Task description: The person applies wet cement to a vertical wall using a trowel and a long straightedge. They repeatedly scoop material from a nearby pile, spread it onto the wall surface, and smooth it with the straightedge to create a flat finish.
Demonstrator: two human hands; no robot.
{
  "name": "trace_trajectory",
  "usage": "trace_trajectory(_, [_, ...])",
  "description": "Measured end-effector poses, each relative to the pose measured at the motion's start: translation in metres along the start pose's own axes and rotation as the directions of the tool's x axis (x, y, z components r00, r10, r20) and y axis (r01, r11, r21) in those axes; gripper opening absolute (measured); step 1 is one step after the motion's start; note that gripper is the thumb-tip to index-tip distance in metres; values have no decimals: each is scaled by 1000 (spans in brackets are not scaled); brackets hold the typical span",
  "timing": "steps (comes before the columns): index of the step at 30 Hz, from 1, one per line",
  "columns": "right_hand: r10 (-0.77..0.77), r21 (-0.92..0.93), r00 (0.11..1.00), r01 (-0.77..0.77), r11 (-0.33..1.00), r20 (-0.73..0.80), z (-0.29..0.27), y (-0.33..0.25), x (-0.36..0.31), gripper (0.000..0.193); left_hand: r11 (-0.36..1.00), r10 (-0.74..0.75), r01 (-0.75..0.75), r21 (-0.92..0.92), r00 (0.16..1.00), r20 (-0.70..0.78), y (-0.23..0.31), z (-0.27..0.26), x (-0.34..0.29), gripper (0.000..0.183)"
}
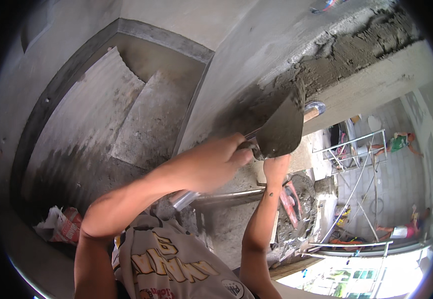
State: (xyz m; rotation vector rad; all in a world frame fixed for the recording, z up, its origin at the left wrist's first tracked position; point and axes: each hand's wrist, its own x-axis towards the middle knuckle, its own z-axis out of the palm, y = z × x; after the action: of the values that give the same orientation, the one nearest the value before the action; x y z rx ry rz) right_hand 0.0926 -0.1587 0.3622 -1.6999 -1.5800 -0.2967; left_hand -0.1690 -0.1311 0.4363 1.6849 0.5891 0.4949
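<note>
My left hand [219, 162] is closed around the handle of a trowel, whose broad grey blade [282, 127] is raised and coated with wet mortar. My right hand [276, 169] is just below and behind the blade, which hides most of its fingers; what it grips I cannot make out. A short wooden piece [312, 113] with a rounded bluish end shows beyond the blade. Past the trowel, rough wet mortar [361, 45] lies along the top of a ledge, against a grey plastered wall [236, 74].
A red tool [290, 204] lies in a mortar heap [303, 197] beside my right forearm. A silver tube end [184, 199] shows below my left hand. A crumpled bag [62, 224] stands at left. Metal scaffolding [353, 149] and two people [401, 142] are at right, past the ledge.
</note>
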Motion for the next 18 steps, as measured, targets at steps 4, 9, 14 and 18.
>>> trace_trajectory(4, [200,43,979,-198,979,-45,3,-22,0,23,932,-174,156,-327,984,-28,-24,-12,-20,40])
trace_trajectory(9, [147,-109,958,-178,978,-245,29,-25,7,24,846,-399,296,-444,903,-160,-80,-25,-39,38])
trace_trajectory(14, [107,-49,938,-130,990,-331,25,-28,6,29,804,-469,335,-492,866,-177,-110,-22,-52,39])
trace_trajectory(18, [121,-12,924,-135,991,-363,29,-30,5,29,800,-487,338,-495,848,-209,-113,-22,-64,40])
